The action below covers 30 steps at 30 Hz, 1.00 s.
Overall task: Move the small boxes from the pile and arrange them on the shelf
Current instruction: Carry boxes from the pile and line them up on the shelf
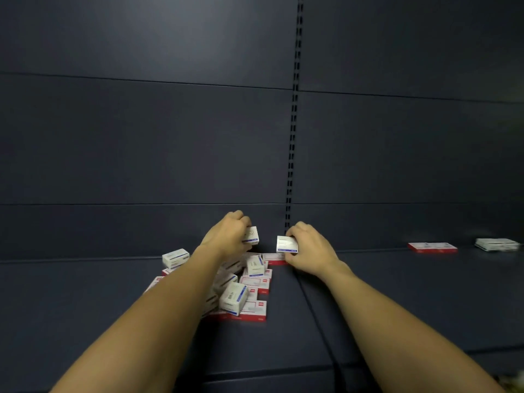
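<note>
While both hands work above the heap, each grips one small carton. The left hand (226, 236) has its fingers (244, 222) curled round a small white cardboard box with a blue edge (251, 235), lifted clear of the heap below it. The right hand (309, 248) pinches a second white cardboard box with blue print (287, 244), thumb under and fingers (295, 229) over the top, held just above a flat red-and-white carton (273, 258) lying beneath.

Directly under and nearer than the left fingers sits the loose pile of small white-and-blue and red-and-white boxes (241, 287), some tilted, some flat, all on the dark blue shelf (397, 293). One more white box (175, 258) stands apart, to the far left of the left fingers. Well off to the right of the right fingers, against the dark back panel (141, 137), lie a flat red-and-white box (432, 247) and a white box (496, 244), seemingly placed already.

I'd judge most of the job lies ahead. The risk: the left forearm crosses right over the pile, so swinging away could knock tilted boxes off their perch. Both grips are at the edges, so a quick move might let a carton twist free and drop.
</note>
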{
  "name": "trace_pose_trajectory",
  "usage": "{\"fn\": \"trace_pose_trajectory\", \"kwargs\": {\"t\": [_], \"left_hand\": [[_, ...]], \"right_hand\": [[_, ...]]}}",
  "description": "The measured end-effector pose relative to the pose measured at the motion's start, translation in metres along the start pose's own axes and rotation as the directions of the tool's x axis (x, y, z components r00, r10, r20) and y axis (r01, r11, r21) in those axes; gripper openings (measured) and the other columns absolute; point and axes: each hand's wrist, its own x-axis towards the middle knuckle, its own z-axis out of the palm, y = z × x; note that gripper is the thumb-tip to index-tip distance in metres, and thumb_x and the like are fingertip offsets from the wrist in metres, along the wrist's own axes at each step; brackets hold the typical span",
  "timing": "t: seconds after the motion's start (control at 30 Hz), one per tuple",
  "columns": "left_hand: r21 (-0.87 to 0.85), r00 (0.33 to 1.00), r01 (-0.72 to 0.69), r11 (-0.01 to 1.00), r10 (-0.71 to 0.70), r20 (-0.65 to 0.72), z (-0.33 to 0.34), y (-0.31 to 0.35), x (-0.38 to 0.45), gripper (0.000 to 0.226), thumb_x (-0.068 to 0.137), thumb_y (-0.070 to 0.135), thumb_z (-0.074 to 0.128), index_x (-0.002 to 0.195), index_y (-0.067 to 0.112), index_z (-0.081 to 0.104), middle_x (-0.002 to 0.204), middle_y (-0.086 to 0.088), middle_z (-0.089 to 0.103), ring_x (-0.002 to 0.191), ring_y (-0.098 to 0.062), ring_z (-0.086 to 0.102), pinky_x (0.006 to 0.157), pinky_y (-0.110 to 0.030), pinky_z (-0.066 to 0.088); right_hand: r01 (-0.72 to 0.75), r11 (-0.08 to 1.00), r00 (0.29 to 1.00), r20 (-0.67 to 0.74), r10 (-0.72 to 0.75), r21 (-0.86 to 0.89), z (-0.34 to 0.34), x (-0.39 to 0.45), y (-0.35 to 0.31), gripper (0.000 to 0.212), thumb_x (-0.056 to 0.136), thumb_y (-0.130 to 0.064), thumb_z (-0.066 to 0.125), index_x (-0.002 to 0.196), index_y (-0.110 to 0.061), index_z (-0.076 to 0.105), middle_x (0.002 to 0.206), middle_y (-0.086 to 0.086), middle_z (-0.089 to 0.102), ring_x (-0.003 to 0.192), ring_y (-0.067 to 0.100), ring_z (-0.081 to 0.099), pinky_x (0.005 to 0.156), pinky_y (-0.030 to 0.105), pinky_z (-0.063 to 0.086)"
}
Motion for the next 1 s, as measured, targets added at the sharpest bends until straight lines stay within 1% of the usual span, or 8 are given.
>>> {"fn": "trace_pose_trajectory", "kwargs": {"t": [0.13, 0.23, 0.37, 0.47, 0.6, 0.77, 1.0], "left_hand": [[0.015, 0.999, -0.046, 0.999, 0.046, 0.004, 0.015, 0.037, 0.004, 0.040, 0.086, 0.029, 0.072, 0.119, 0.015, 0.056, 0.114, 0.001, 0.049, 0.110, -0.019, 0.048, 0.087, -0.039, 0.052], [0.016, 0.999, -0.036, 0.999, 0.036, 0.022, 0.025, 0.066, 0.005, 0.039, 0.087, 0.031, 0.071, 0.118, 0.014, 0.055, 0.115, 0.000, 0.048, 0.113, -0.020, 0.047, 0.084, -0.039, 0.052], [0.090, 0.998, -0.063, 0.994, 0.060, 0.036, 0.040, 0.111, 0.006, 0.039, 0.088, 0.036, 0.067, 0.118, 0.015, 0.054, 0.118, 0.000, 0.049, 0.114, -0.021, 0.047, 0.077, -0.036, 0.049], [0.121, 0.994, -0.107, 0.987, 0.103, 0.035, 0.051, 0.150, 0.008, 0.039, 0.088, 0.036, 0.066, 0.118, 0.016, 0.054, 0.118, 0.000, 0.049, 0.113, -0.021, 0.049, 0.077, -0.035, 0.048], [0.110, 0.990, -0.137, 0.984, 0.134, 0.030, 0.063, 0.202, 0.009, 0.039, 0.088, 0.036, 0.067, 0.118, 0.015, 0.054, 0.118, -0.001, 0.050, 0.112, -0.022, 0.050, 0.081, -0.036, 0.047], [0.058, 0.990, -0.135, 0.989, 0.133, 0.039, 0.070, 0.257, 0.016, 0.044, 0.088, 0.037, 0.069, 0.123, 0.016, 0.052, 0.119, 0.000, 0.049, 0.113, -0.020, 0.048, 0.082, -0.035, 0.050], [-0.003, 0.990, -0.137, 0.991, 0.137, 0.038, 0.079, 0.337, 0.028, 0.045, 0.087, 0.037, 0.070, 0.124, 0.017, 0.053, 0.119, 0.001, 0.049, 0.114, -0.020, 0.047, 0.083, -0.039, 0.053]], "right_hand": [[-0.016, 0.997, 1.000, -0.003, 0.015, -0.077, -0.016, -0.024, 0.027, 0.036, 0.080, -0.035, 0.068, 0.112, -0.021, 0.058, 0.110, -0.006, 0.050, 0.104, 0.014, 0.049, 0.082, 0.034, 0.050], [-0.026, 0.991, 1.000, 0.004, 0.027, -0.134, -0.029, -0.045, 0.050, 0.035, 0.083, -0.034, 0.066, 0.113, -0.020, 0.056, 0.111, -0.006, 0.050, 0.106, 0.014, 0.048, 0.081, 0.032, 0.050], [-0.007, 0.965, 1.000, 0.017, 0.012, -0.263, -0.051, -0.076, 0.084, 0.034, 0.086, -0.036, 0.062, 0.115, -0.019, 0.055, 0.114, -0.004, 0.050, 0.109, 0.017, 0.048, 0.076, 0.031, 0.048], [-0.006, 0.950, 1.000, 0.017, 0.011, -0.312, -0.071, -0.100, 0.112, 0.034, 0.088, -0.037, 0.061, 0.116, -0.018, 0.055, 0.115, -0.003, 0.050, 0.109, 0.017, 0.048, 0.075, 0.029, 0.044], [-0.046, 0.944, 0.999, 0.012, 0.053, -0.328, -0.097, -0.133, 0.149, 0.036, 0.087, -0.038, 0.061, 0.116, -0.019, 0.055, 0.115, -0.003, 0.051, 0.109, 0.018, 0.049, 0.079, 0.030, 0.048], [-0.114, 0.949, 0.993, -0.014, 0.115, -0.295, -0.130, -0.171, 0.190, 0.036, 0.086, -0.038, 0.064, 0.115, -0.018, 0.056, 0.116, -0.003, 0.051, 0.112, 0.017, 0.049, 0.078, 0.032, 0.049], [-0.143, 0.943, 0.989, -0.019, 0.144, -0.302, -0.171, -0.217, 0.247, 0.039, 0.085, -0.039, 0.064, 0.117, -0.018, 0.056, 0.120, -0.002, 0.052, 0.116, 0.019, 0.048, 0.084, 0.035, 0.050]]}}
